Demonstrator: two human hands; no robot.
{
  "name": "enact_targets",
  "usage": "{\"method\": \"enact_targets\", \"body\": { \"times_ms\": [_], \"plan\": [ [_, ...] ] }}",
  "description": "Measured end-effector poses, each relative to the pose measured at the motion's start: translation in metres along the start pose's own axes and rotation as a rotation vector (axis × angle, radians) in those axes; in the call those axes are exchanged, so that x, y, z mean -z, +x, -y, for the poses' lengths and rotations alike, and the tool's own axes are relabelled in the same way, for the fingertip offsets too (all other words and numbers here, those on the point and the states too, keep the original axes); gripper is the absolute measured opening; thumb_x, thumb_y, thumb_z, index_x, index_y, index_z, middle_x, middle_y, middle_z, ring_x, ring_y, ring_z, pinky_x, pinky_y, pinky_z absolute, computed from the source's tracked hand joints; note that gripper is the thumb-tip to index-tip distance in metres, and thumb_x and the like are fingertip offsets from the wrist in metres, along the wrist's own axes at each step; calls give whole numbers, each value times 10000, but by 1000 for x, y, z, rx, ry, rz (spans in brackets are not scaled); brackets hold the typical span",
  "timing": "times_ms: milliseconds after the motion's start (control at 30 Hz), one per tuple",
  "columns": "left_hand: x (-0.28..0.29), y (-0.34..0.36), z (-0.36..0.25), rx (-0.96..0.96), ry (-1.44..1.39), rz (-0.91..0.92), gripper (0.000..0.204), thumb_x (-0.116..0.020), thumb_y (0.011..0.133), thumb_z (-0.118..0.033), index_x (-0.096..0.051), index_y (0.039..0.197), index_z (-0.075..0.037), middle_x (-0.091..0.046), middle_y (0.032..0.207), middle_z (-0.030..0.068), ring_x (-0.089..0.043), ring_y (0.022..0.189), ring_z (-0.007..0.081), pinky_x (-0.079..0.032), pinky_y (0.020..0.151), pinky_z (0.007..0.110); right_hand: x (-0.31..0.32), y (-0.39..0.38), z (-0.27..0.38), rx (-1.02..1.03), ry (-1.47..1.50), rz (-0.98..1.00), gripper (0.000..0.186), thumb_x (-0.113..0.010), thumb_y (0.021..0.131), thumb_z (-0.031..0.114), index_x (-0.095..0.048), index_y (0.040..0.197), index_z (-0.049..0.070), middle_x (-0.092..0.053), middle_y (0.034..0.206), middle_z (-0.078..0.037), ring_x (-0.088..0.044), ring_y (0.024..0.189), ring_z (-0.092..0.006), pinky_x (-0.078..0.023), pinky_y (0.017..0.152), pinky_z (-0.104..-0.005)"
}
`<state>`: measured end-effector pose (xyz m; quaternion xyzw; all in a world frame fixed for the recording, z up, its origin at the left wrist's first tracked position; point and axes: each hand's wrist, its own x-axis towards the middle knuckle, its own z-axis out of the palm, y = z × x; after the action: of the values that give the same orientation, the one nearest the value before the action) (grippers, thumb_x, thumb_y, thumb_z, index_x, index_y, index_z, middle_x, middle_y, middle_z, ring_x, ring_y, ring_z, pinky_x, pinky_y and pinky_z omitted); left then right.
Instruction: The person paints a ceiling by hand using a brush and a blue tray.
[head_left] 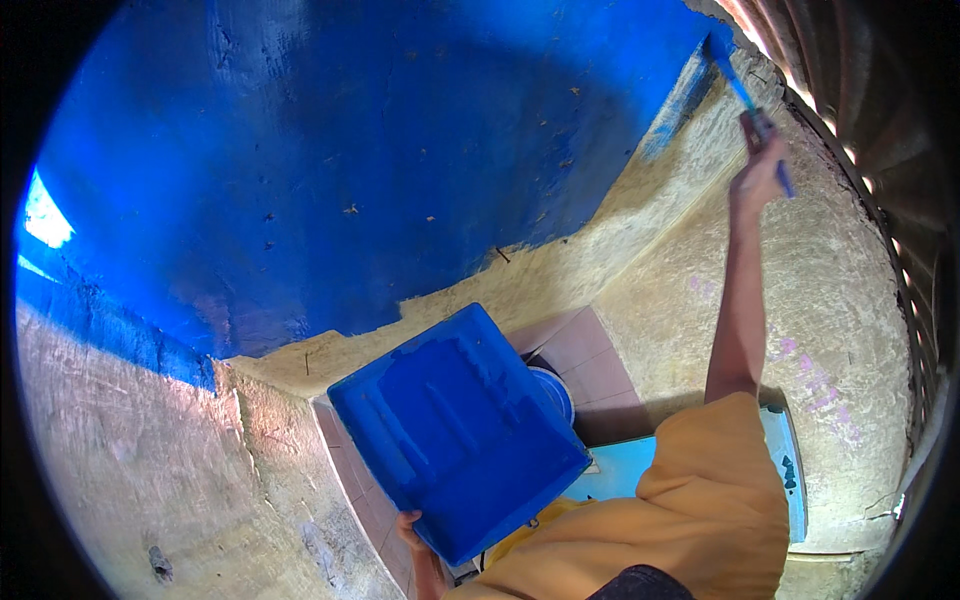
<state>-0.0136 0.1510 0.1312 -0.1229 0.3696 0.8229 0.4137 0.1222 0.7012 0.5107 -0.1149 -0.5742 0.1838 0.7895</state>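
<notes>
R fingers point(768, 152) clench brush point(738, 87), 2 o'clock; L fingers point(408, 526) grip tray point(460, 430) edge, 6 o'clock (prob. light, paint-slick; hold rim).

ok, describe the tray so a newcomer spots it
Find the big blue-painted wall. Below its ragged lower edge, the left hand holds the tray. Unlike the round container partly hidden behind it, it's a broad, blue-coated rectangle.

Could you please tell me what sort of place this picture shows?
Probably a small, rough room where painting is under way: the wall is mostly blue with bare, pale edges, a brush is at its upper right, and a blue-coated tray is held above the tiled floor.
</notes>
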Motion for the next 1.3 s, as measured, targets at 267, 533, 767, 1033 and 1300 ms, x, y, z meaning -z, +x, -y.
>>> {"method": "enact_targets", "body": {
  "times_ms": [267,533,767,1033,1300],
  "plan": [
    [-17,-4,-10,-5,0,-43,533,-512,642,-225,-529,1113,23,-581,1029,118,-539,945,272,-443,873,353,63,-106,2,-377,-217,289,219,-500,894,75,-604,976,-99,-623,946,-174,-639,830,-237,-545,729,-342],
    [-10,2,-9,11,17,-39,531,-520,639,-220,-532,1111,23,-580,1048,127,-537,960,283,-441,884,372,4,15,24,-41,-516,305,281,-602,869,194,-643,951,-71,-661,882,-131,-639,728,-202,-506,726,-309],
    [-6,0,-3,5,24,-30,532,-513,637,-222,-544,1106,28,-584,1053,122,-541,971,274,-440,893,362,-13,7,25,22,-53,10,283,-490,933,145,-565,1024,-113,-607,1048,-182,-637,867,-279,-517,850,-384],
    [-11,-5,-11,-22,72,-68,540,-512,634,-222,-537,1115,23,-581,1053,126,-541,965,279,-446,881,365,53,-120,5,-389,-189,207,224,-504,908,94,-605,948,-102,-627,942,-161,-632,798,-209,-565,706,-336],
    [-6,0,-13,13,67,-75,541,-541,629,-219,-532,1121,8,-582,1027,116,-542,957,279,-449,869,371,23,-31,10,-48,-240,225,309,-458,940,173,-588,1009,-98,-626,1038,-174,-655,751,-247,-556,692,-344]
  ]
}}
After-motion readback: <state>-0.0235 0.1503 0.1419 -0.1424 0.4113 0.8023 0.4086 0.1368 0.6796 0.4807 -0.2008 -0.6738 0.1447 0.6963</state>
